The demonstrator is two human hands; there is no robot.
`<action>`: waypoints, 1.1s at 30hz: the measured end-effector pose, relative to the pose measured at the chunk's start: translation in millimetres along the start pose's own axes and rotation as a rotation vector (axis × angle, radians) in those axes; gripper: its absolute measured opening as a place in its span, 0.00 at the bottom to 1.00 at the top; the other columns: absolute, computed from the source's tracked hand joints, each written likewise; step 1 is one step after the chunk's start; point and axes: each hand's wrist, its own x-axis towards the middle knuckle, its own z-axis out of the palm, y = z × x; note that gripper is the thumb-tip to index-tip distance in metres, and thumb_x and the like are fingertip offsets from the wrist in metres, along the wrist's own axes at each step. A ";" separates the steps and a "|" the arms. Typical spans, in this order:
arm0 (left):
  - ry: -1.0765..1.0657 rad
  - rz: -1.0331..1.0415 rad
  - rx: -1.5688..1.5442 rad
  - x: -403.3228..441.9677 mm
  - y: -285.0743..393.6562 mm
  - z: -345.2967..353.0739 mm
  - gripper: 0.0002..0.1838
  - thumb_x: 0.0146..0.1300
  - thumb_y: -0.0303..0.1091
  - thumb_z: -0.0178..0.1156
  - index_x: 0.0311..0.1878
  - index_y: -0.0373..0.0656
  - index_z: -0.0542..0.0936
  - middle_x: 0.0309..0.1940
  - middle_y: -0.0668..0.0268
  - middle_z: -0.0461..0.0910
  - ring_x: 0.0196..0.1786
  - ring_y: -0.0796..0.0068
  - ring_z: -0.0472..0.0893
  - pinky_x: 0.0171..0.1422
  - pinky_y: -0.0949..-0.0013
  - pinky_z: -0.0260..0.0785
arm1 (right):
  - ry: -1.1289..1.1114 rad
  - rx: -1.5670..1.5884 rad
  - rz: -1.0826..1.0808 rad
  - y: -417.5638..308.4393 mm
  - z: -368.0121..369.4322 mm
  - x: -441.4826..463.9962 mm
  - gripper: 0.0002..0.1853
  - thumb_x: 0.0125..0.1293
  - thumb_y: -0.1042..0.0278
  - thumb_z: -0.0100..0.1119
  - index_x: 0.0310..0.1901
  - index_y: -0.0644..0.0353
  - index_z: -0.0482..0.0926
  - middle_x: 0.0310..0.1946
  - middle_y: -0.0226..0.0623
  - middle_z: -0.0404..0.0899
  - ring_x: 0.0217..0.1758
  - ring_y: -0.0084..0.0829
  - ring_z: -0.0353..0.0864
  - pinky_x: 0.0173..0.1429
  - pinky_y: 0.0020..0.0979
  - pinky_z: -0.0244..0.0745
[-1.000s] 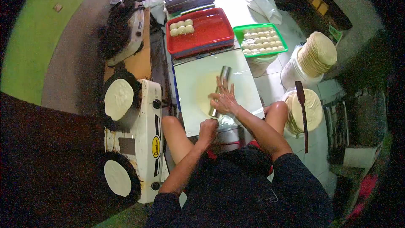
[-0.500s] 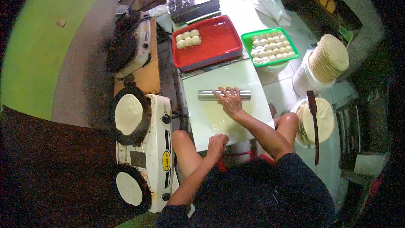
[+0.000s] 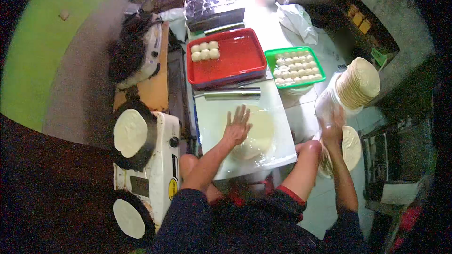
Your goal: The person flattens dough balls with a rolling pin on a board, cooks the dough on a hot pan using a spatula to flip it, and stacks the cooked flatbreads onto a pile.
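Observation:
My left hand lies with fingers spread on a thin, oily, flattened dough sheet on the white board. The metal rolling pin rests across the board's far end, touched by neither hand. Over to the right, my right hand is blurred, above the lower stack of flatbreads and just below the taller stack. Its fingers are smeared, and what it holds, if anything, cannot be made out. The dark long-handled spatula seen earlier there is not distinguishable.
A red tray with several dough balls stands beyond the board, beside a green tray of dough balls. At left, a white stove bears two dark pans, each with a flatbread. Part of a person shows at the top.
The rolling pin has left my right hand and lies at the board's far end. My left hand has moved forward from the near edge onto the dough; my right hand has swung right to the stacks.

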 end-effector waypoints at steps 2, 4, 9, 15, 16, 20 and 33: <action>-0.156 0.120 0.018 -7.4 13.0 -10.2 0.36 0.77 0.52 0.41 0.82 0.47 0.47 0.84 0.60 0.39 0.84 0.53 0.42 0.83 0.36 0.32 | -0.055 -0.266 0.209 73.5 -37.1 -67.2 0.47 0.62 0.56 0.69 0.77 0.62 0.56 0.76 0.62 0.51 0.82 0.58 0.42 0.82 0.51 0.41; -0.106 0.077 0.039 -0.1 0.7 -10.8 0.36 0.77 0.52 0.41 0.82 0.48 0.47 0.84 0.61 0.39 0.84 0.54 0.41 0.81 0.32 0.30 | -0.160 -0.270 0.391 144.8 -56.7 -145.9 0.55 0.61 0.57 0.71 0.80 0.58 0.42 0.78 0.63 0.39 0.81 0.60 0.41 0.81 0.52 0.48; -0.200 0.274 -0.023 -1.8 24.1 -3.3 0.37 0.77 0.52 0.42 0.82 0.46 0.47 0.84 0.60 0.38 0.84 0.52 0.37 0.80 0.28 0.28 | -0.248 -0.203 0.530 160.9 -64.2 -232.8 0.48 0.66 0.56 0.67 0.79 0.56 0.46 0.75 0.66 0.49 0.80 0.61 0.46 0.76 0.52 0.57; 0.002 0.074 0.060 -15.9 -6.5 -4.5 0.36 0.77 0.55 0.39 0.82 0.51 0.47 0.84 0.64 0.37 0.85 0.57 0.36 0.81 0.31 0.24 | -0.087 -0.130 0.257 120.5 -86.8 -221.6 0.23 0.70 0.74 0.57 0.65 0.63 0.68 0.57 0.56 0.73 0.62 0.57 0.72 0.67 0.48 0.68; -0.034 0.060 0.089 -29.8 -4.1 -3.1 0.36 0.77 0.56 0.38 0.82 0.53 0.46 0.84 0.66 0.37 0.85 0.59 0.36 0.81 0.32 0.23 | -0.063 -0.124 0.186 103.5 -90.1 -211.4 0.21 0.70 0.76 0.55 0.63 0.63 0.70 0.54 0.55 0.74 0.59 0.56 0.74 0.64 0.47 0.70; -0.009 0.080 0.021 -54.4 15.6 -4.8 0.39 0.76 0.59 0.41 0.82 0.53 0.46 0.84 0.67 0.36 0.85 0.61 0.35 0.81 0.32 0.20 | -0.073 0.112 -0.275 -51.7 -65.0 -133.4 0.17 0.67 0.79 0.55 0.57 0.63 0.75 0.49 0.51 0.77 0.52 0.53 0.79 0.57 0.44 0.76; 0.565 -0.325 -0.936 -199.3 -22.8 -25.9 0.40 0.66 0.51 0.55 0.77 0.42 0.60 0.80 0.46 0.49 0.81 0.37 0.45 0.78 0.31 0.40 | -0.805 0.053 -0.906 -429.3 -47.3 -126.2 0.29 0.66 0.75 0.55 0.69 0.45 0.70 0.42 0.53 0.76 0.42 0.56 0.83 0.44 0.50 0.80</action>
